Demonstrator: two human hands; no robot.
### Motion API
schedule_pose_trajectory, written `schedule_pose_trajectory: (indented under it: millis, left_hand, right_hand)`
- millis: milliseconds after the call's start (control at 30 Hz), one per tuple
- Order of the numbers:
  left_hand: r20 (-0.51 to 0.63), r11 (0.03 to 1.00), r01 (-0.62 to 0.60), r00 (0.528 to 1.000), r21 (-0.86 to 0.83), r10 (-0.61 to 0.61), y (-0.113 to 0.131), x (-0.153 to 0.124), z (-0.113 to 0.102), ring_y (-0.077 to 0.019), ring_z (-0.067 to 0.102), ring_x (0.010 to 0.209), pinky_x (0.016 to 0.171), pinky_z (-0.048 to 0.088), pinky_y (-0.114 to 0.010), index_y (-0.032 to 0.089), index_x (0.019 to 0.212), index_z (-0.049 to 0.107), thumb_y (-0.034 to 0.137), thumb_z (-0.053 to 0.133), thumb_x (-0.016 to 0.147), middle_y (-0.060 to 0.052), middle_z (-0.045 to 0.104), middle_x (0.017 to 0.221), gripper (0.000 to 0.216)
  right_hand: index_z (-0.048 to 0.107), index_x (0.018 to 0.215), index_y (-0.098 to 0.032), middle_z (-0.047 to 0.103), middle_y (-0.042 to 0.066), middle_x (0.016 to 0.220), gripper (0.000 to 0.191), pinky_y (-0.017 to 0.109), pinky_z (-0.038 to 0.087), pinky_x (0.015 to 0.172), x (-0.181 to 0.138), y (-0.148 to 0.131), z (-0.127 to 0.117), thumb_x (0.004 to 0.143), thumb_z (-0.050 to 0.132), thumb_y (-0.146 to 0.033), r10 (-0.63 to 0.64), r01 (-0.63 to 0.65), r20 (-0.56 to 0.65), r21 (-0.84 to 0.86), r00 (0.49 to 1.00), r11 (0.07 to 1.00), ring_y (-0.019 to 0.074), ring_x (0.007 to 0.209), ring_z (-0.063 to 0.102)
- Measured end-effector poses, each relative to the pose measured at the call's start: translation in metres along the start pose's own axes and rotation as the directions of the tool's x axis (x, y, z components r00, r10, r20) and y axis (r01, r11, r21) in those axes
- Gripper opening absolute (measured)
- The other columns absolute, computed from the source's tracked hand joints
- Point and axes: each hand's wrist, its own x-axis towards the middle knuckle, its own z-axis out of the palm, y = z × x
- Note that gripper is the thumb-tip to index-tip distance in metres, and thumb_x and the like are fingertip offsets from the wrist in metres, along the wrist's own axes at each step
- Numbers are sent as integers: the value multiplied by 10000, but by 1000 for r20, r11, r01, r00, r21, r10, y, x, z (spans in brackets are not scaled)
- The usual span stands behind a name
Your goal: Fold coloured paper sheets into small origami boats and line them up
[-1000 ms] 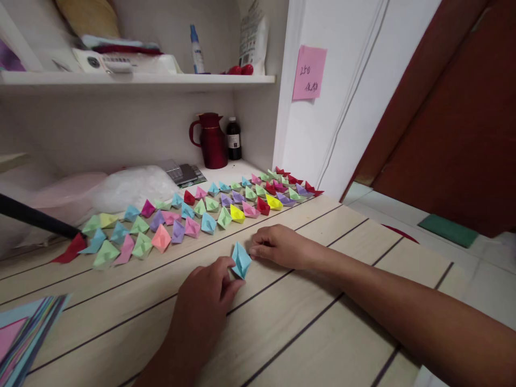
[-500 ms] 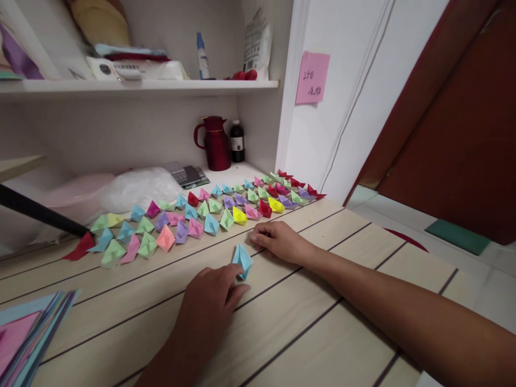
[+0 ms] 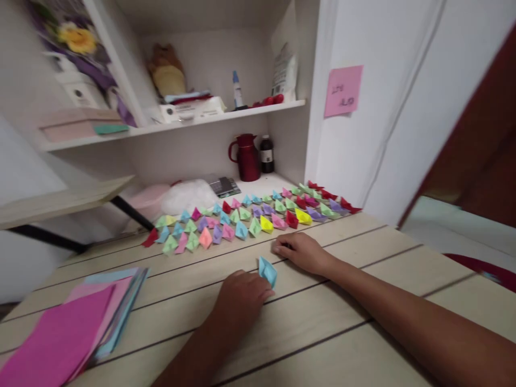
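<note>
A light blue folded paper boat (image 3: 267, 272) lies on the wooden table in front of me. My left hand (image 3: 245, 294) is at its near left side, with the fingers drawn together against the boat's near end. The thumb is mostly hidden. To the right of the boat, my right hand (image 3: 301, 251) rests on the table with its fingers curled in, and no object shows in it. Beyond both hands, several rows of paper boats in many colours stand close together, among them a yellow boat (image 3: 266, 224) and an orange boat (image 3: 205, 238).
A stack of coloured paper (image 3: 68, 328), magenta on top, lies at the left. Behind the boats stand a red jug (image 3: 248, 158), a dark bottle (image 3: 266, 155) and a white plastic bag (image 3: 189, 197). A shelf (image 3: 217, 119) holds small items. A pink note (image 3: 344, 91) hangs on the wall.
The view has swung left, bringing more of the paper stack and shelf into sight. My left hand's thumb and fingers have drawn closer together at the blue boat. My right hand stays curled.
</note>
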Motion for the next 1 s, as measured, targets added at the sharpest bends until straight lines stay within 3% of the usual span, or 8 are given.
schedule_pose_trajectory:
  millis: [100, 267, 600, 767, 1000]
  left_hand:
    - [-27, 999, -30, 999, 26, 31, 4, -3, -1, -119, 595, 669, 646, 365, -278, 212, 759, 651, 314, 490, 939, 27, 702, 724, 263]
    - [22, 999, -43, 999, 32, 43, 9, -5, -4, -96, 613, 725, 682, 387, -259, 233, 810, 680, 306, 498, 939, 57, 720, 786, 235]
    - [-2, 980, -14, 1000, 201, 15, 7, -12, 0, -133, 630, 776, 655, 376, -297, 206, 818, 654, 308, 414, 968, -10, 717, 823, 300]
    - [-76, 972, 125, 991, 198, -112, 2, -21, -8, -135, 631, 729, 669, 404, -307, 213, 795, 650, 316, 462, 948, -2, 712, 769, 263]
    - [-197, 939, 334, 929, 80, -314, 4, -57, -34, -121, 633, 703, 660, 432, -264, 230, 777, 660, 298, 501, 932, 21, 720, 757, 232]
  right_hand:
    - [669, 797, -229, 714, 12, 793, 188, 277, 406, 696, 0, 1, 2, 856, 510, -311, -35, 36, 46, -15, 998, 999, 185, 739, 608]
    - [667, 813, -239, 716, 21, 811, 222, 296, 427, 703, 1, 3, 5, 857, 493, -370, -53, 54, 76, -1, 996, 999, 204, 745, 614]
    - [642, 822, -229, 704, 30, 824, 277, 311, 434, 717, 0, 2, 3, 877, 446, -416, -82, 81, 131, 9, 988, 997, 217, 769, 620]
    - [643, 840, -244, 707, 31, 836, 262, 328, 445, 741, -1, 1, 6, 878, 440, -405, -89, 90, 132, -2, 987, 996, 226, 771, 630]
    - [641, 841, -264, 710, 32, 839, 245, 333, 447, 726, -2, -1, 9, 867, 447, -413, -84, 85, 110, -9, 990, 996, 240, 771, 635]
